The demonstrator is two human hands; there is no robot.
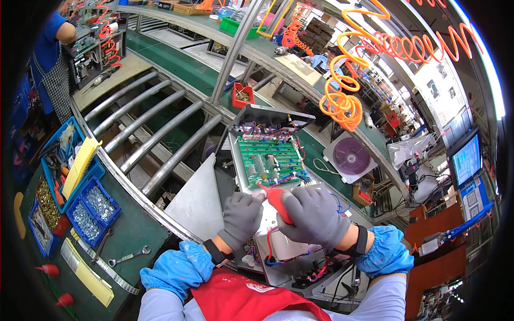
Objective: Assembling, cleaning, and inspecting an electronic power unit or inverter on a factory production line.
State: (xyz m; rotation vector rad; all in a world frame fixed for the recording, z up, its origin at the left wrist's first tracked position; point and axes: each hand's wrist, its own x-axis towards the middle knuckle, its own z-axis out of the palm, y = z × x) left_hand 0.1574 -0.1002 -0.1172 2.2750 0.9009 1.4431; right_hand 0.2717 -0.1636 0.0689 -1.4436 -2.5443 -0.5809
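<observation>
Right hand (316, 215): grips one red bottle (277, 202) at its 10 o'clock; one fan (350, 155), 1 o'clock. Left hand (241, 219): curled; contents indeterminable.

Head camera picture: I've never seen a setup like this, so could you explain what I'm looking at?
There is no robot here. A person wears the camera on their head, looking down, and its wide lens bends straight edges near the rim. The two gray-gloved hands are the wearer's own. The right hand has its grip closed around a red bottle. The left hand is curled close to its tip; whether it touches is unclear. Just beyond lies a green circuit board with wires. On the green bench at left are a blue tray of small silver parts and a wrench. Metal rollers run beyond it.
</observation>
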